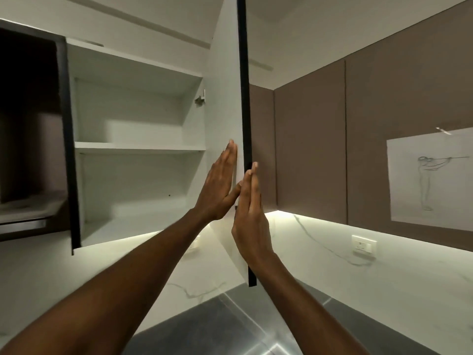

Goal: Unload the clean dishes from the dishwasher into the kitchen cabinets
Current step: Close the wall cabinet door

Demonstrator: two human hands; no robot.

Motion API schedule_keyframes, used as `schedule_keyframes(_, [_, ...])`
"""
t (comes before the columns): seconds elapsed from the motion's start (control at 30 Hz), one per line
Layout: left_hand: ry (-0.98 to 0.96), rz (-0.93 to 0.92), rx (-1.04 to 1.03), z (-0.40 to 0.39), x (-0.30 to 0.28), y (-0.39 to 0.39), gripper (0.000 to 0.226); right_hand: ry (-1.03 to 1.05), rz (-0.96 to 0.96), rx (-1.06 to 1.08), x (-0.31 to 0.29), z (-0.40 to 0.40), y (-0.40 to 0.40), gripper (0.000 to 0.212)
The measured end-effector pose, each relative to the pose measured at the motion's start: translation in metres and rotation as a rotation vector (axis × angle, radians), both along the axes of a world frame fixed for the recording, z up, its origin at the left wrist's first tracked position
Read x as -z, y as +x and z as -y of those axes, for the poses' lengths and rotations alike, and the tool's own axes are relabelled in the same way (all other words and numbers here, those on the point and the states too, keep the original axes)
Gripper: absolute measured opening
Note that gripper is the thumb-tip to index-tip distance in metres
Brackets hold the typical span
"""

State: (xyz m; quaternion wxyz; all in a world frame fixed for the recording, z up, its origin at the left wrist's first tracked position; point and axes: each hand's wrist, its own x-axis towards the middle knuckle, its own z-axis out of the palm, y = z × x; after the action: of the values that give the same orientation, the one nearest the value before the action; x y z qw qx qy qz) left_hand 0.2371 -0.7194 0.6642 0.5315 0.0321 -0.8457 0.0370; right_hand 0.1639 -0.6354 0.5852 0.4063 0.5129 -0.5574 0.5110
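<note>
The cabinet door [225,98] stands swung wide open, seen almost edge-on, its long axis running up and down the view and its dark front edge [245,124] pointing toward the camera; its pale inner face turns left toward the cabinet [138,149], and its top is cut off by the upper border. The left hand [220,188] lies flat against that inner face with fingers straight and together, thumb spread toward the edge, grasping nothing. The right hand [252,213] rises on the other side of the door, fingers straight and close beside the dark edge, also holding nothing; whether its palm touches the door's outer face cannot be told, since the door hides that side. The cabinet hangs on the wall at upper left, white inside, with one shelf [139,147] across its middle; nothing shows on the shelf or on the cabinet floor below it. A metal hinge [201,98] sits at the cabinet's right wall where the door joins. To the left is a darker open compartment [30,124] whose contents are too dim to make out. On the right, closed brown cabinets [358,137] carry a taped sheet with a line drawing [430,175], partly cut off at the frame edge. Below them a wall socket [363,247] sits on the pale marbled wall, and a grey counter [230,324] shows between the forearms.
</note>
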Motion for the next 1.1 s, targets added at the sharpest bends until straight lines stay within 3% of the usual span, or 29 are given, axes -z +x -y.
schedule_keyframes(0.13, [-0.128,0.132,-0.119,0.013,0.005,-0.037,0.079,0.087,-0.130,0.477,-0.008,-0.003,-0.046,0.087])
schedule_keyframes(0.27, [-0.177,0.185,-0.254,0.026,0.018,-0.064,0.081,0.254,-0.093,0.683,-0.018,-0.002,-0.095,0.088])
schedule_keyframes(0.5, [-0.076,0.219,-0.373,0.068,0.044,-0.101,0.088,0.328,0.022,0.640,-0.026,0.000,-0.182,0.098])
schedule_keyframes(0.7, [0.009,0.170,-0.418,0.122,0.050,-0.137,0.095,0.235,-0.237,0.742,-0.033,0.033,-0.207,0.102])
schedule_keyframes(1.1, [0.003,-0.065,-0.195,0.184,0.071,-0.208,0.092,0.133,-0.287,0.832,-0.024,0.078,-0.236,0.095])
